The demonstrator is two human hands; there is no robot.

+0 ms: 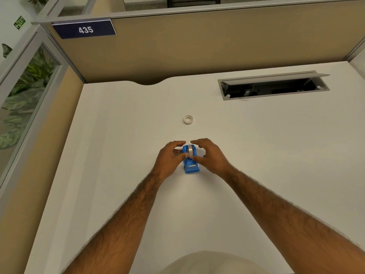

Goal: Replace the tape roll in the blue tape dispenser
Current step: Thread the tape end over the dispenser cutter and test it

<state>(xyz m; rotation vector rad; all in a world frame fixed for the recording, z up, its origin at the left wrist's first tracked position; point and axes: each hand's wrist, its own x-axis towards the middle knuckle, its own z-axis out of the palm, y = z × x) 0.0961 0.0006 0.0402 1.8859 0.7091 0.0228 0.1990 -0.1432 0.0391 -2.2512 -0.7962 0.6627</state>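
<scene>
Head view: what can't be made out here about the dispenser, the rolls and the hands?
- Blue tape dispenser: flanks covered by left hand and right hand; grip firmness unclear.
- Roll in the dispenser: only a grey band shows; remaining tape unknowable.
- Loose tape roll: too small to judge.

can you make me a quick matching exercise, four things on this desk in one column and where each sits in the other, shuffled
Things:
1. blue tape dispenser
2. loose tape roll
3. cable hatch
4. number sign 435

Places:
A. lid open, far right of the desk
B. on the partition, upper left
C. between the left hand and right hand
D. alone on the desk, beyond the hands

Pairs: 1-C, 2-D, 3-A, 4-B
</scene>
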